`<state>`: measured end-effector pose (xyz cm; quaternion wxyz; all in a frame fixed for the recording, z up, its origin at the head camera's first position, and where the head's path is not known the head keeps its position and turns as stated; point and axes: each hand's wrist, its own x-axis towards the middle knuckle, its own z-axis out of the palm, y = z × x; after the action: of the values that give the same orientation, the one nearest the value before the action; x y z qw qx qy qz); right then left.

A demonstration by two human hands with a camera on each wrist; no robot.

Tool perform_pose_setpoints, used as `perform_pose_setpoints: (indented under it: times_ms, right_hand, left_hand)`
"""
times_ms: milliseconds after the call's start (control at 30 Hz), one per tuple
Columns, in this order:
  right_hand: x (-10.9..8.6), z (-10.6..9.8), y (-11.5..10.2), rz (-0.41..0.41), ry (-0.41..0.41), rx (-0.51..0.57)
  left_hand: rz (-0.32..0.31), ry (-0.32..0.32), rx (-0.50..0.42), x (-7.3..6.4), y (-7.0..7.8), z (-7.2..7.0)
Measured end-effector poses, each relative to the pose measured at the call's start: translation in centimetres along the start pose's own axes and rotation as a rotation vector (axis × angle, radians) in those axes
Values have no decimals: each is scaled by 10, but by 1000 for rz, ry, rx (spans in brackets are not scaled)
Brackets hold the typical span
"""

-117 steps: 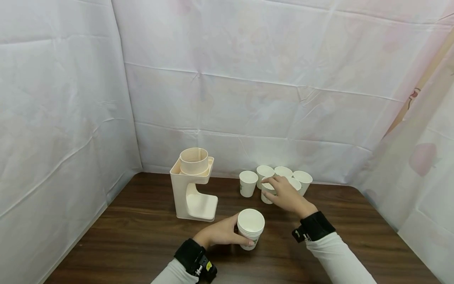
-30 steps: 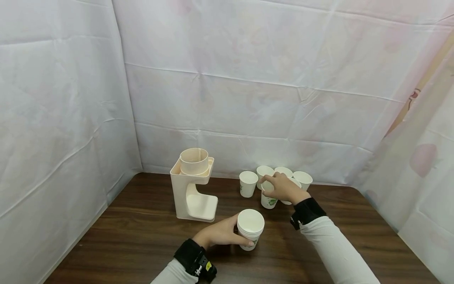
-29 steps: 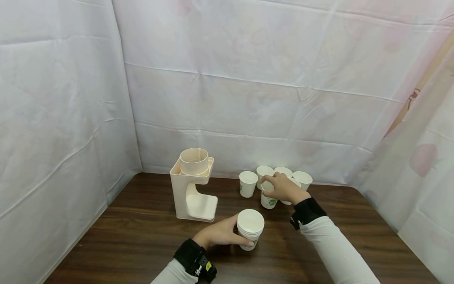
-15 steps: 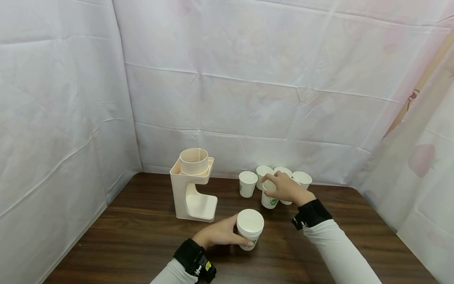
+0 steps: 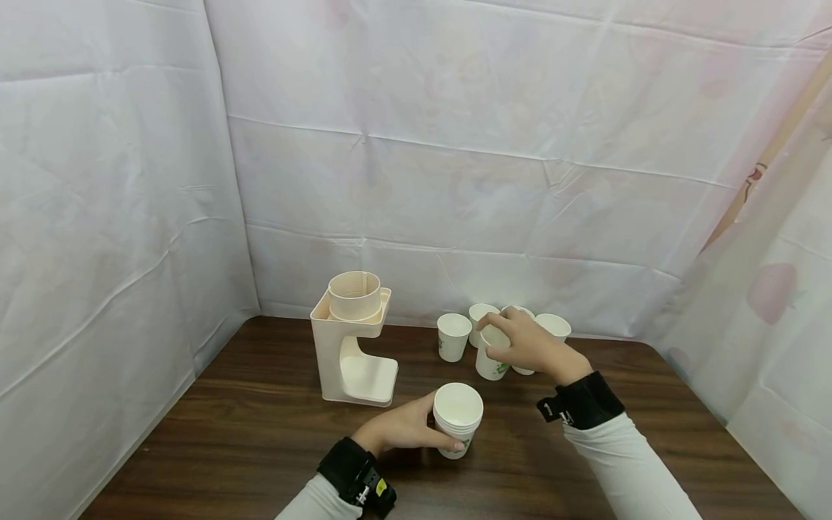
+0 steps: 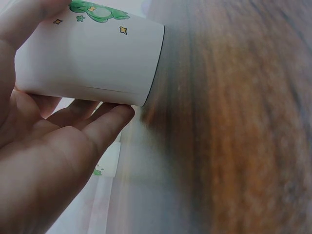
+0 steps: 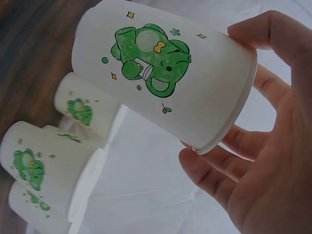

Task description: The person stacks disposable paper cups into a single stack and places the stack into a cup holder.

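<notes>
- Spreading under everything is the brown table (image 5: pixel 260 448).
- The cream stand (image 5: pixel 331 365) sits on its left side.
- Other white cups (image 5: pixel 453 339) stand near the back.
- The left hand (image 5: pixel 409 425) curls round a stack of cups (image 5: pixel 460 427) in front, thumb and fingers bent.
- The right hand (image 5: pixel 529 345) pinches one cup (image 7: pixel 156 73) by its rim, fingers partly spread, beside those back cups (whether it touches the table, one cannot tell).
- A green animal picture (image 7: pixel 153 56) decorates that cup.

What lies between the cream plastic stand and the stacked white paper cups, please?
Head view shows brown wooden tabletop, then the left hand gripping the stack.
</notes>
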<state>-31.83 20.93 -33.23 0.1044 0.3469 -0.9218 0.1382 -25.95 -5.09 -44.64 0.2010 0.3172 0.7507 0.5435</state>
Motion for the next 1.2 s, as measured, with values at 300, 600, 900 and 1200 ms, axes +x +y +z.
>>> perform_pose_setpoints:
  times_ms: [300, 600, 900, 1200]
  right_hand:
    - [-3, -10, -16, -98, 62, 7]
    - [-12, -23, -36, -107, 76, 23]
    - [-17, -28, -47, -155, 80, 24]
    - [-25, -32, -59, -158, 70, 37]
  left_hand:
    - [2, 1, 2, 0, -2, 0]
    - [10, -19, -15, 0, 0, -1]
    - [3, -17, -4, 1, 0, -1]
    - [14, -34, 2, 4, -3, -2]
